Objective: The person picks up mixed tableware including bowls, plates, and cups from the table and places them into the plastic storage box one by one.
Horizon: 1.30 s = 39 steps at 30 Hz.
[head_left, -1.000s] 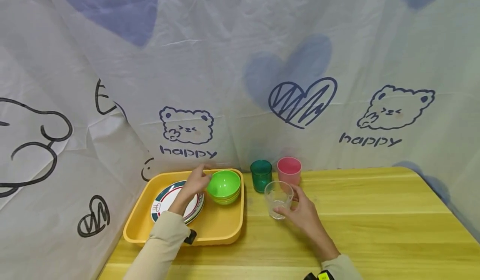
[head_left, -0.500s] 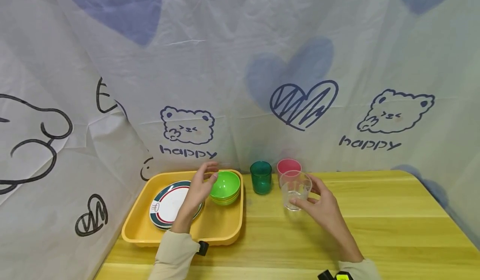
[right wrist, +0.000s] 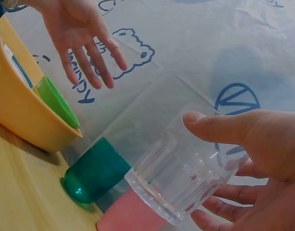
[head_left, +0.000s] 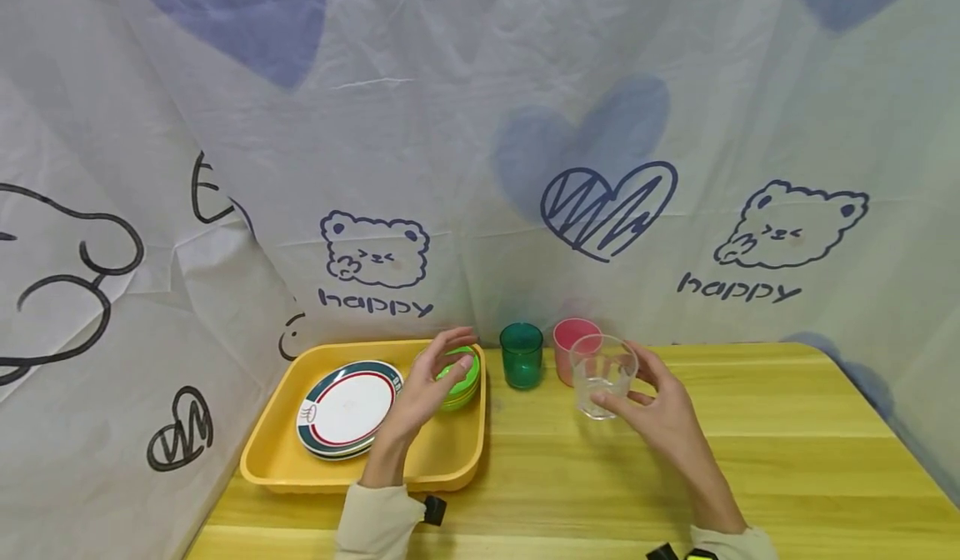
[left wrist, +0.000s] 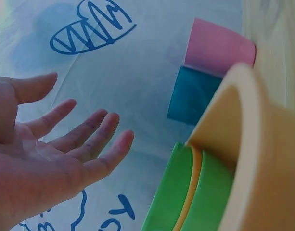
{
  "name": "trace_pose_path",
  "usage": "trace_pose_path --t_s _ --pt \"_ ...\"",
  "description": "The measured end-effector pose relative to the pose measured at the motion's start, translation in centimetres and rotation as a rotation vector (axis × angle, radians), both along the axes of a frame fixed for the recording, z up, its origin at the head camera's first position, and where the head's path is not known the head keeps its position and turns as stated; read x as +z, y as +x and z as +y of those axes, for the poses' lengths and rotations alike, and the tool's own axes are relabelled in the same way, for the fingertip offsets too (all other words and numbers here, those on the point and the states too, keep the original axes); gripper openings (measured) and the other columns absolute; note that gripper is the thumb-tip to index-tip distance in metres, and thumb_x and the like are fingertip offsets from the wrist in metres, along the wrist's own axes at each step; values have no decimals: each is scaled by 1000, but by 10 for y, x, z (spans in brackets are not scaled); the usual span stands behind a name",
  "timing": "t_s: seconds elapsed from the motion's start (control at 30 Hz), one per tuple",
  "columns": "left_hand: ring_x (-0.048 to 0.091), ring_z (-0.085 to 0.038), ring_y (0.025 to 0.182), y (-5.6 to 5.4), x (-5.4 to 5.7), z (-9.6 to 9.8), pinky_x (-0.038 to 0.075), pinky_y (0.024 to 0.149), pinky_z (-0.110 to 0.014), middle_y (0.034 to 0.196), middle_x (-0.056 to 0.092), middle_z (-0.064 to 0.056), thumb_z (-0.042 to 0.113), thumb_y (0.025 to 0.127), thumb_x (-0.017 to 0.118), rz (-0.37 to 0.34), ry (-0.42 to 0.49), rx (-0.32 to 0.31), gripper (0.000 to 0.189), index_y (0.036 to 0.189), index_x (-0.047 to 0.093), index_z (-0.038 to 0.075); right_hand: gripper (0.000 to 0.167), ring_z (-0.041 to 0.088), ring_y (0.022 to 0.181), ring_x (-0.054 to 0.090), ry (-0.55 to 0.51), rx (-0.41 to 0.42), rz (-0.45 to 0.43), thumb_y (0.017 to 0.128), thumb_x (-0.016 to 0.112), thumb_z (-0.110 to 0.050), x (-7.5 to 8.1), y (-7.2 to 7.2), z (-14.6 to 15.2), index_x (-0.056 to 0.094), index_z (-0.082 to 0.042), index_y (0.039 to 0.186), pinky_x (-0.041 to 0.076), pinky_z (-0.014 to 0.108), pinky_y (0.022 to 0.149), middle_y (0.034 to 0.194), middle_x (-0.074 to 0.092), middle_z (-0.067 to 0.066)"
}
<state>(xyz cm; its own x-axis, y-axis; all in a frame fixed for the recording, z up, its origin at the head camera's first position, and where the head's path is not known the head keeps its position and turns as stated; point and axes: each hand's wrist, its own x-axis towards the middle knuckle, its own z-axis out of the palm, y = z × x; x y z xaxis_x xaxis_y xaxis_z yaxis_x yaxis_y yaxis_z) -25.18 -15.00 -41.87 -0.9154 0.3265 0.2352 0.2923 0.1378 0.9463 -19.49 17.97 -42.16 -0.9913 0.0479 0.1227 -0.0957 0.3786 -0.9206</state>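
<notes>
My right hand (head_left: 663,410) grips a clear cup (head_left: 600,377) between thumb and fingers. The cup is held above the table, in front of the pink cup (head_left: 572,335), and partly covers it. In the right wrist view the thumb lies across the clear cup (right wrist: 178,178) on one side, with fingers behind. My left hand (head_left: 427,385) hovers over the tray, its fingers extended and holding nothing; the left wrist view shows the bare palm (left wrist: 46,168). It partly hides the stacked green bowls (head_left: 467,392). A teal cup (head_left: 522,358) stands just right of the tray.
A yellow tray (head_left: 292,487) on the left of the wooden table (head_left: 750,427) holds the bowls and a stack of plates (head_left: 348,410). A printed cloth (head_left: 480,168) hangs behind the table and along its left side.
My right hand has carried the clear cup rightward and upward, from before the teal cup to before the pink one. My left hand has moved right from the plates to over the bowls.
</notes>
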Motion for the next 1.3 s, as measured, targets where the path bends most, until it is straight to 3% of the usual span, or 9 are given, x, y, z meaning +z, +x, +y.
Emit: trace_pose_path --t_s 0.17,0.3,0.5,0.7,1.03,1.3 --pt "47 -40 139 2 -3 13 47 110 -38 150 51 -12 12 103 63 14 47 -74 52 152 45 12 90 40 134 47 -14 1 15 87 84 -33 1 1 3 35 -7 158 48 57 105 150 47 21" --pt "45 -43 139 2 -3 25 46 112 -41 152 49 -14 9 102 64 35 68 -137 54 152 45 11 88 40 134 48 -29 1 30 87 85 -29 1 1 5 36 -7 158 49 56 104 149 48 21" --pt "47 -38 139 3 -2 39 47 110 -38 155 44 -21 7 101 65 37 79 -171 55 152 44 6 87 37 133 50 -47 -12 39 86 86 -26 3 3 6 39 -4 155 52 49 103 147 51 20" --pt "45 -40 140 3 -4 50 48 108 -33 156 43 -20 7 99 68 31 106 -210 59 153 43 4 83 38 133 51 -48 -19 55 87 85 -24 6 6 9 42 -5 155 53 46 101 146 53 20" --pt "41 -43 143 11 -12 66 36 116 -55 158 41 -18 6 99 68 -7 122 -252 64 156 40 6 80 41 132 54 -70 27 67 86 85 -22 4 4 4 45 -3 153 55 39 98 145 56 22" --pt "41 -42 143 18 -18 75 36 116 -57 159 40 -16 7 97 71 -32 126 -263 67 156 40 8 83 45 135 51 -30 57 36 88 83 -28 4 8 3 41 -6 156 51 53 104 146 56 20"
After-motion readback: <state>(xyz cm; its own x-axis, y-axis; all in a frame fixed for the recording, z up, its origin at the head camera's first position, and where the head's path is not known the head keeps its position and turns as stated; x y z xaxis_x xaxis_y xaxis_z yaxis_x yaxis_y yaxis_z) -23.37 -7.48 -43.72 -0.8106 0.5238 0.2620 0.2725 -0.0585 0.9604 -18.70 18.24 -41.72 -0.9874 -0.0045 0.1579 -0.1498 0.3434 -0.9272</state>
